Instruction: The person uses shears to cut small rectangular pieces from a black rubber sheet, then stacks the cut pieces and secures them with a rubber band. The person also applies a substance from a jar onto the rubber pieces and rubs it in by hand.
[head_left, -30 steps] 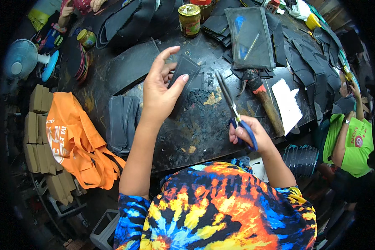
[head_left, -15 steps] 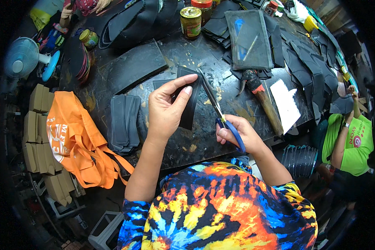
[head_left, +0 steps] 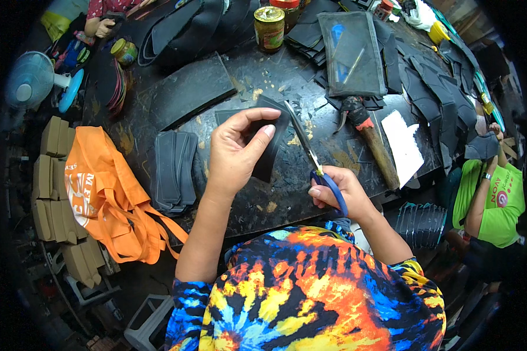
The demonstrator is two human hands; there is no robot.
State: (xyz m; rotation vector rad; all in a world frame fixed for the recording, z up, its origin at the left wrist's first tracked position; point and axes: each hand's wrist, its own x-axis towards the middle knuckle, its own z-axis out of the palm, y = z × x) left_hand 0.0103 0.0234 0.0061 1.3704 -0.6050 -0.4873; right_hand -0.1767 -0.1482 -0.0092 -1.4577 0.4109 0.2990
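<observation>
Between thumb and fingers, my left hand (head_left: 238, 149) pinches a black sheet piece (head_left: 269, 156) that looks like leather, raised over the table. Blue-handled scissors (head_left: 305, 142) are in my right hand (head_left: 338, 192), fingers through the handles. Their blades point up and away, with the tips close to the right edge of the piece near my left fingertips. Whether the blades touch the piece I cannot tell. Left of my left forearm lies a stack of cut black strips (head_left: 174, 171).
The dark worktable (head_left: 263, 213) carries black sheets (head_left: 196, 90), a hammer (head_left: 372, 146), white paper (head_left: 402, 146), a mesh pouch (head_left: 352, 55) and jars (head_left: 269, 29). An orange bag (head_left: 111, 199) hangs at the left near a fan (head_left: 29, 82). Other people sit at the far left and the right (head_left: 498, 199).
The scissors and my right hand have shifted slightly right and nearer me. The black piece has tilted a little in my left hand. At the far left, another person's hand has moved.
</observation>
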